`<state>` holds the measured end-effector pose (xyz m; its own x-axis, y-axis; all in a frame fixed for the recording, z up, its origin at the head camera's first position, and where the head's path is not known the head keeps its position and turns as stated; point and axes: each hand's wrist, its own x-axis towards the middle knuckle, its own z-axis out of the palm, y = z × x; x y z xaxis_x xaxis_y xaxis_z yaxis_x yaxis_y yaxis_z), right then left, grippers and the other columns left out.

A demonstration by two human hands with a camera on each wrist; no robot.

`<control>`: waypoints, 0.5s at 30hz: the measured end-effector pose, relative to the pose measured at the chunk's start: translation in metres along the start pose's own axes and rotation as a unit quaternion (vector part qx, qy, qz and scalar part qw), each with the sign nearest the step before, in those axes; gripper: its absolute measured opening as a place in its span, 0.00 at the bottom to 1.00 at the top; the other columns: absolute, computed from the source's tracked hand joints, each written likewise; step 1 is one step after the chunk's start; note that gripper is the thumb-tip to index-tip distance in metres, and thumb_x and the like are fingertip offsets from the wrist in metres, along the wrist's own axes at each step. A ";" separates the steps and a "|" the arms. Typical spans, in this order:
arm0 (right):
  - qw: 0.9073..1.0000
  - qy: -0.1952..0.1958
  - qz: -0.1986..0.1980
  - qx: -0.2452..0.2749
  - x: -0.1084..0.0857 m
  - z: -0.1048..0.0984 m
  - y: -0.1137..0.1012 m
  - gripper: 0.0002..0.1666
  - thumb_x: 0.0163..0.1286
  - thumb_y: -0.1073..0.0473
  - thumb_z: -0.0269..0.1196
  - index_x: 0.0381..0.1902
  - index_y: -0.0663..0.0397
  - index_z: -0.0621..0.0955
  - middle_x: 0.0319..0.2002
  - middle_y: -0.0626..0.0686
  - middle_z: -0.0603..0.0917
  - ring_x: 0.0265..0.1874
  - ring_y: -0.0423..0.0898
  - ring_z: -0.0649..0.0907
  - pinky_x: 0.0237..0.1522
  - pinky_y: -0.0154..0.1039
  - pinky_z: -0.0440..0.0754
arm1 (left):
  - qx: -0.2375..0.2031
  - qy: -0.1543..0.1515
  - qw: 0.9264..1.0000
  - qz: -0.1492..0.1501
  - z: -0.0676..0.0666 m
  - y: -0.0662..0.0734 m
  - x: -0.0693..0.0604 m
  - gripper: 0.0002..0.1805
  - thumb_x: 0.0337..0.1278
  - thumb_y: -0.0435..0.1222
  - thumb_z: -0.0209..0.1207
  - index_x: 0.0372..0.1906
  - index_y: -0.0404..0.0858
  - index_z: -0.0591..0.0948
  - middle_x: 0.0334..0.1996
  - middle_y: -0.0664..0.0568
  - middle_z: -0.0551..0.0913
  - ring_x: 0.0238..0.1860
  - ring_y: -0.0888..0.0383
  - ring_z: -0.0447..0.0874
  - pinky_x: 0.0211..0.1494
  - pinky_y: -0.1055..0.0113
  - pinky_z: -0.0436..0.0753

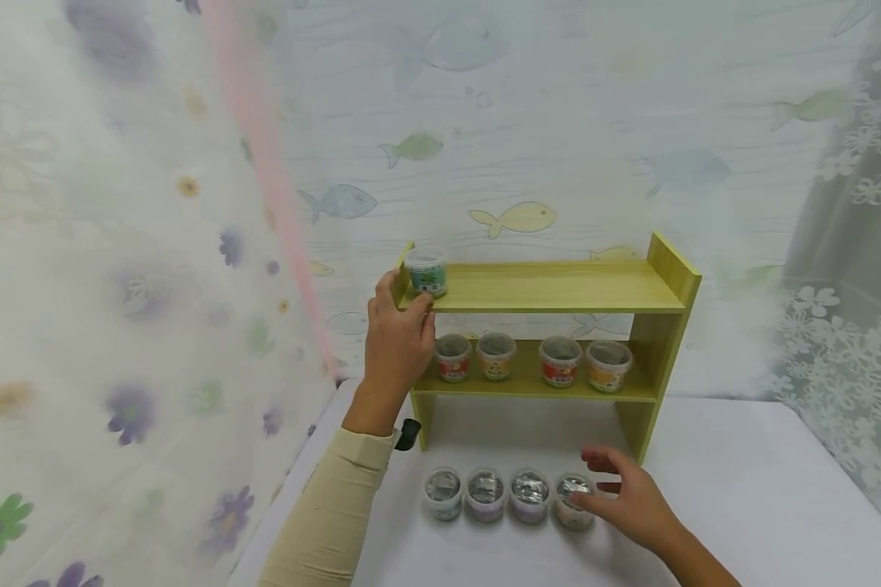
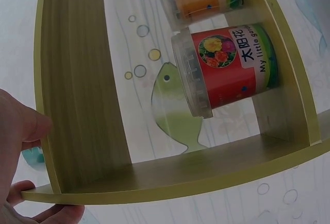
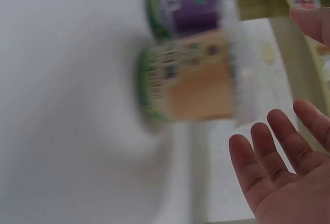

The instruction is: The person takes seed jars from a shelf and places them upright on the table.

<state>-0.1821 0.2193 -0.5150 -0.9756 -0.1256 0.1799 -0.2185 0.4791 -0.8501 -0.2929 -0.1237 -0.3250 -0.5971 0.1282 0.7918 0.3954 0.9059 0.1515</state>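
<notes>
My left hand (image 1: 400,342) is at the left end of the yellow-green shelf's top board, just beside a teal-labelled lidded cup (image 1: 427,273). In the left wrist view its thumb is by the board's front edge and other fingers are about the side panel; a sliver of the teal cup (image 2: 33,156) shows behind. Contact with that cup is unclear. My right hand (image 1: 627,501) is spread beside a peach-labelled cup (image 1: 574,515), the rightmost in a row on the table. The right wrist view shows straight fingers apart from the blurred peach cup (image 3: 193,80).
The two-tier shelf (image 1: 558,287) stands on a white-covered table (image 1: 734,481). Red-labelled cups (image 1: 560,363) and orange-labelled cups (image 1: 609,367) are on its lower board. To the peach cup's left are purple-labelled cups (image 1: 530,497) and a light-blue cup (image 1: 443,493). Patterned curtains hang behind and left.
</notes>
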 end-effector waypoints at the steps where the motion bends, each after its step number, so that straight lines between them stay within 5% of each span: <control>1: 1.000 0.002 -0.010 -0.005 0.002 -0.002 -0.005 0.40 0.58 0.48 0.80 0.64 0.55 0.77 0.60 0.57 0.83 0.59 0.57 0.82 0.52 0.42 0.87 | 0.001 0.000 1.000 0.000 0.000 0.000 0.000 0.10 0.72 0.41 0.61 0.52 0.45 0.86 0.74 0.38 0.59 0.54 0.37 0.72 0.47 0.47 0.85; 8: 0.997 0.005 -0.071 -0.034 0.016 -0.008 -0.039 0.37 0.60 0.45 0.78 0.63 0.51 0.78 0.59 0.52 0.84 0.58 0.53 0.82 0.53 0.42 0.86 | 0.014 -0.007 1.000 -0.001 -0.002 0.001 0.000 0.12 0.73 0.41 0.60 0.54 0.45 0.86 0.74 0.38 0.59 0.55 0.38 0.73 0.49 0.47 0.85; 15: 0.984 0.007 -0.173 -0.034 0.041 -0.014 -0.085 0.36 0.59 0.51 0.79 0.63 0.51 0.78 0.58 0.48 0.84 0.57 0.50 0.82 0.52 0.46 0.87 | 0.019 -0.008 1.000 -0.004 -0.005 0.003 0.000 0.12 0.72 0.41 0.61 0.54 0.45 0.86 0.74 0.38 0.60 0.55 0.37 0.72 0.50 0.47 0.85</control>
<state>-0.2042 0.1857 -0.4279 -0.8430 -0.2788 0.4600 -0.5376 0.4678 -0.7015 -0.2879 -0.1234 -0.3216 -0.6110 0.1260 0.7816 0.3634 0.9217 0.1356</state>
